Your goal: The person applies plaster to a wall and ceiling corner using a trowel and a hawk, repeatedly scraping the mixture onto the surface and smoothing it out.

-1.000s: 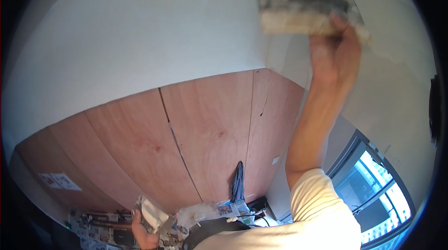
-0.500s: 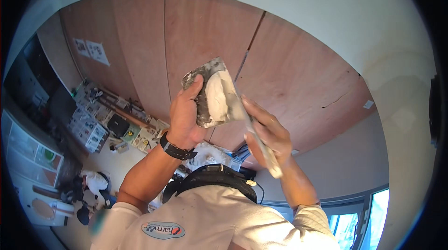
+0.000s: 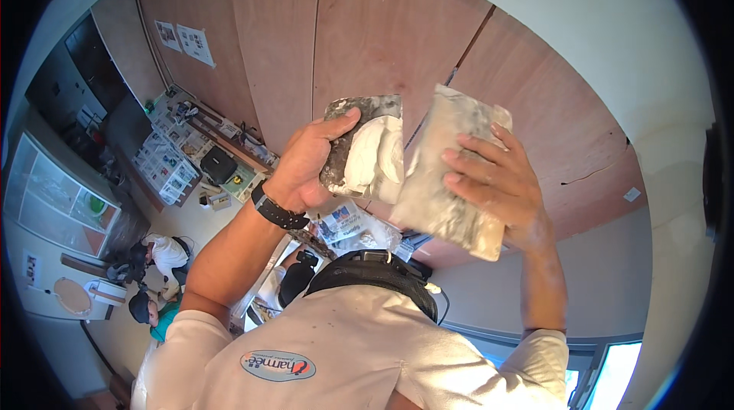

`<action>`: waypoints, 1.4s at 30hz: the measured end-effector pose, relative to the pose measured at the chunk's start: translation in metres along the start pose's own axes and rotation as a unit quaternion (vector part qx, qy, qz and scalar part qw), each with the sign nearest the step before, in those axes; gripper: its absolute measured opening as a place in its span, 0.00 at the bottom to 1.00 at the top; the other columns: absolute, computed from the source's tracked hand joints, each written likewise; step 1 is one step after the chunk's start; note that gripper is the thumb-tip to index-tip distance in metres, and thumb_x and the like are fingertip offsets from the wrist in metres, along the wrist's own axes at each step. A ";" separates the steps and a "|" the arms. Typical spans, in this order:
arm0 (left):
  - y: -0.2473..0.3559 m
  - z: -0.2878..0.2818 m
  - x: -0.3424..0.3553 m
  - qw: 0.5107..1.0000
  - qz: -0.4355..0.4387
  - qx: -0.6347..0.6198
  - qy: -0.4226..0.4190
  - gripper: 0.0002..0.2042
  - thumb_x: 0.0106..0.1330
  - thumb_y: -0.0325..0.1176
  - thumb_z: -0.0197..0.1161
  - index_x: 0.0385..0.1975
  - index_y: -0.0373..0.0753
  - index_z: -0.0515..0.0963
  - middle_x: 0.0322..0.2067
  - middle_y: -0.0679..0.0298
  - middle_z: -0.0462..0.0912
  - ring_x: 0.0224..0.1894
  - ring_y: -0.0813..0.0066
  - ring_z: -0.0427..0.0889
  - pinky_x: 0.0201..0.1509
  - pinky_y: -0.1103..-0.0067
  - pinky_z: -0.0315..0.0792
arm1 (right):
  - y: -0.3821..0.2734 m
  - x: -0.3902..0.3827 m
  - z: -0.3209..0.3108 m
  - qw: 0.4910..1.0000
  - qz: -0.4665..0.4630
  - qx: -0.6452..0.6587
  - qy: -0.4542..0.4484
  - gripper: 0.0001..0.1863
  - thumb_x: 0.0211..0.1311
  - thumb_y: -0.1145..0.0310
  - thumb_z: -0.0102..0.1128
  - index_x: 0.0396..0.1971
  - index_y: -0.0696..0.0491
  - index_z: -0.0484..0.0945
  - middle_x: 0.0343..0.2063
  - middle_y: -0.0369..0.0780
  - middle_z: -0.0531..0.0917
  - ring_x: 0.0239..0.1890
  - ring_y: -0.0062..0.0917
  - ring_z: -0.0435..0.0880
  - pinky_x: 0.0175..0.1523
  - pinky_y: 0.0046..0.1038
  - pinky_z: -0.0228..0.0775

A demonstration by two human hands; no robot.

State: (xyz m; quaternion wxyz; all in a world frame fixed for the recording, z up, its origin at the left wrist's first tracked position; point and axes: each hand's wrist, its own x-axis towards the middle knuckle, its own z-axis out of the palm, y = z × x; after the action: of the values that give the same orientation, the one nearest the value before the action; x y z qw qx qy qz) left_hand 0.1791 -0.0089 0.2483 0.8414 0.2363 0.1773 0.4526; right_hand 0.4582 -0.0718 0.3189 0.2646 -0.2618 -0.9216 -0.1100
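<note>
- I have the left hand [image 3: 306, 157] clasped round a grey plate [image 3: 378, 106], its thumb lying over the stained left part of the face.
- White paste [image 3: 373, 154] sits heaped on the plate's right part, reaching its right edge.
- My right hand [image 3: 501, 188] has its grip on a broad, smeared blade [image 3: 432, 169]: fingers spread over the near face, thumb out of my sight.
- The blade tilts just right of the plate; I can't tell whether their edges touch.
- A black band [image 3: 279, 213] circles the left wrist.
- Far beyond both hands I see wood panels [image 3: 390, 35], with papers [image 3: 196, 44] fixed at the left.
- Farther left, a black case [image 3: 219, 165] lies among newspapers [image 3: 164, 169].
- Near left, well apart from my hands, are two people [image 3: 170, 255].
- Near right is a bright window [image 3: 616, 374].
</note>
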 end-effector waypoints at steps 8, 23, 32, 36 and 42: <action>0.005 0.022 -0.013 0.992 0.031 0.104 0.066 0.12 0.75 0.33 0.56 0.49 0.31 0.76 0.41 0.56 0.85 0.38 0.67 0.89 0.40 0.72 0.87 | -0.009 0.017 -0.018 0.997 -0.043 0.008 -0.071 0.12 0.53 0.66 0.67 0.40 0.44 0.88 0.48 0.31 0.87 0.56 0.30 0.82 0.70 0.51 0.60; 0.009 -0.030 -0.034 0.990 0.089 0.038 0.098 0.16 0.76 0.35 0.53 0.57 0.33 0.74 0.53 0.54 0.83 0.51 0.60 0.85 0.57 0.63 0.80 | 0.034 -0.031 -0.064 0.917 0.197 0.300 0.176 0.14 0.55 0.82 0.61 0.41 0.55 0.84 0.43 0.40 0.86 0.52 0.28 0.82 0.57 0.37 0.71; -0.022 -0.085 -0.015 0.994 0.036 -0.021 0.104 0.17 0.76 0.38 0.54 0.56 0.33 0.74 0.53 0.55 0.83 0.52 0.58 0.84 0.60 0.60 0.77 | 0.124 0.039 -0.163 0.553 0.151 0.536 0.620 0.22 0.60 0.89 0.47 0.56 0.65 0.62 0.52 0.49 0.70 0.54 0.41 0.77 0.60 0.50 0.75; -0.029 -0.090 -0.025 0.993 0.043 -0.025 0.111 0.16 0.75 0.37 0.55 0.56 0.34 0.74 0.52 0.55 0.83 0.52 0.58 0.84 0.59 0.60 0.78 | 0.154 0.058 -0.174 0.485 0.159 0.571 0.642 0.20 0.63 0.87 0.46 0.55 0.67 0.60 0.55 0.52 0.66 0.61 0.49 0.70 0.68 0.65 0.65; -0.033 -0.102 -0.032 0.989 0.051 -0.053 0.127 0.15 0.75 0.36 0.56 0.54 0.35 0.75 0.51 0.56 0.84 0.52 0.58 0.84 0.59 0.59 0.77 | 0.181 0.077 -0.207 0.464 0.181 0.571 0.653 0.17 0.65 0.85 0.45 0.53 0.66 0.61 0.56 0.53 0.64 0.62 0.53 0.67 0.66 0.74 0.60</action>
State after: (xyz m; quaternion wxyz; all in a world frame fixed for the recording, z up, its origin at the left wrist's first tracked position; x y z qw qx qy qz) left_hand 0.1323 -0.0276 0.1484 0.7996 0.1407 0.2458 0.5296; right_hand 0.5899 0.0422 0.5453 0.8940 -0.0656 -0.2697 0.3519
